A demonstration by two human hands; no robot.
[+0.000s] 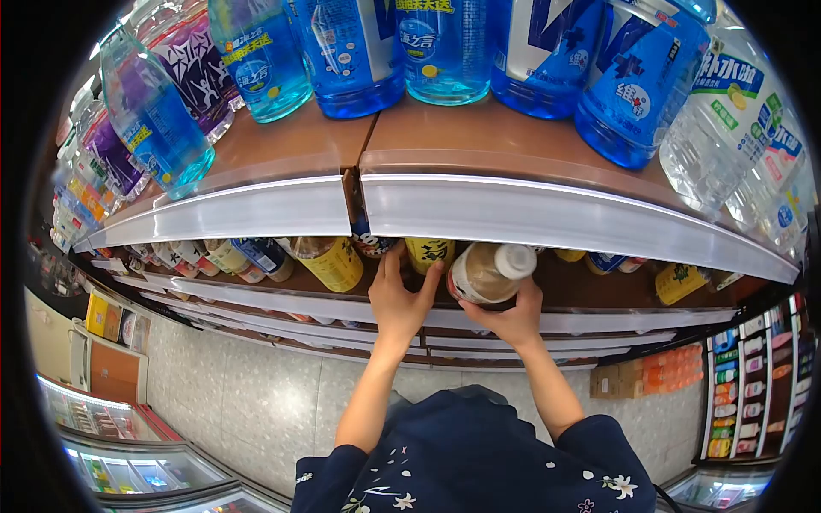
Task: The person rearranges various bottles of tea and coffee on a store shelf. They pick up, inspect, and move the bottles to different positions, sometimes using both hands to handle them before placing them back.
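Observation:
My right hand (511, 316) is wrapped round the lower side of a plastic drink bottle (486, 275) with a white cap and a pale brown drink inside. The bottle leans toward me at the shelf's front edge. Just left of it, my left hand (400, 297) has its thumb and fingers closed about a yellow drink container (429, 253) with dark characters. Its upper part is hidden under the shelf above. Behind my left fingers stands a dark-labelled container (373, 244). A bottle with a yellow label (333, 263) stands further left.
Large blue bottles (445, 60) line the upper shelf, whose white front strip (556, 209) overhangs my hands. More bottles (227, 255) fill the lower shelf's left side. A yellow drink (680, 282) lies to the right. Cartons (617, 380) and orange bottles (671, 372) stand on the floor.

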